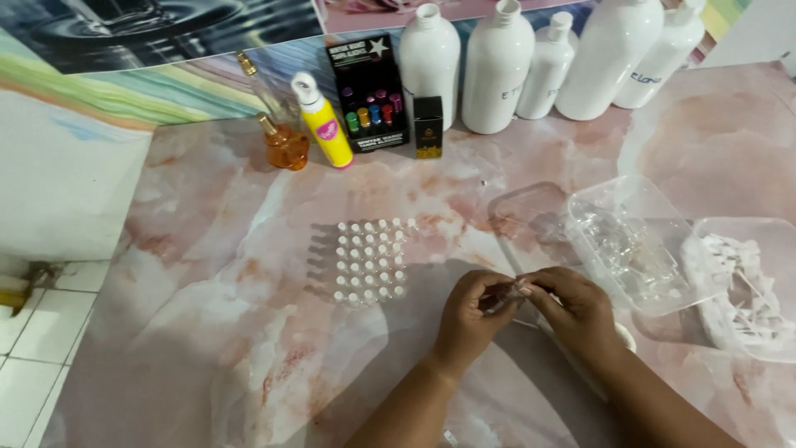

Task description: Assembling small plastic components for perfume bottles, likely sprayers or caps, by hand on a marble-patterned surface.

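left hand (468, 319) + right hand (572, 307): fingers pinch one small clear vial (516, 290) between them, steadying it | block of capped vials (369, 261) just left on table (207, 315) | clear tray (638, 245) right, within reach

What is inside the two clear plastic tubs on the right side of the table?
The nearer tub holds small clear pieces, the far one white pieces. Their exact kind is too blurred to tell.

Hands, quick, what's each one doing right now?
Left hand: pinched shut on a small clear vial.
Right hand: fingers closed on the same vial's other end.
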